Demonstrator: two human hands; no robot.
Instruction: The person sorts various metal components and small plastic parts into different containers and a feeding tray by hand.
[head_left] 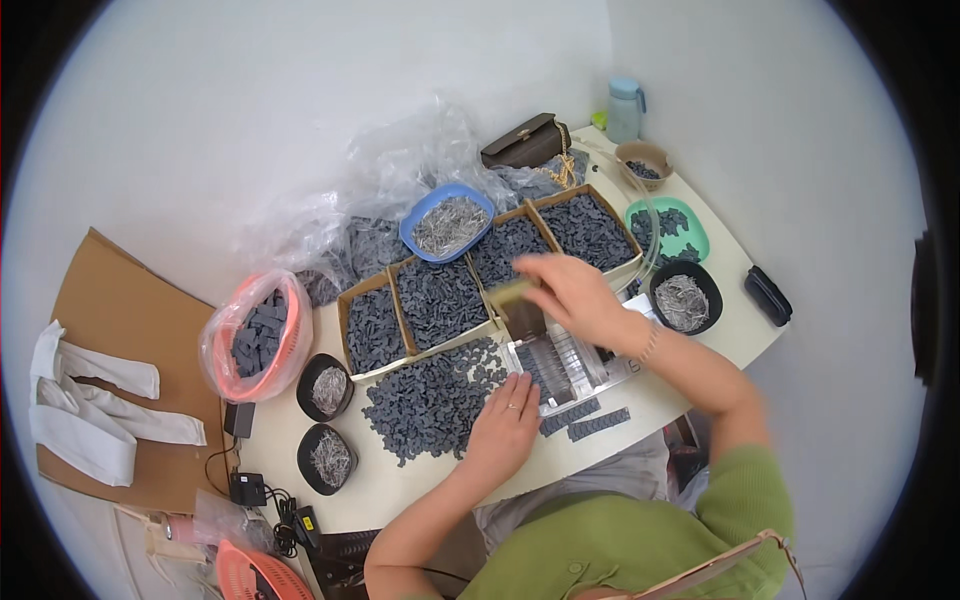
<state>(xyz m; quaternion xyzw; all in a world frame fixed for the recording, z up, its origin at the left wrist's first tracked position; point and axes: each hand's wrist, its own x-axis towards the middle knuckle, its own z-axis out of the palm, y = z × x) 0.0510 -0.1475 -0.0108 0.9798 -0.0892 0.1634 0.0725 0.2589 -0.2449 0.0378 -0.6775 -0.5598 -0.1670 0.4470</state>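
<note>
My right hand is closed on a blurred olive-yellow block with a dark brown lower part; I cannot make out its exact kind. It is held over the far left part of a white-framed device with rows of narrow metallic slots. My left hand lies with fingers stretched along the device's left edge and holds nothing visible. Beside it, a loose heap of small dark grey plastic pieces spreads over the table. Two dark grey strips of joined pieces rest in front of the device.
Cardboard boxes full of grey pieces stand behind, with a blue basin of metal pins on top. Black bowls of pins flank the work. A green tray, pink basket, bottle and black case stand around.
</note>
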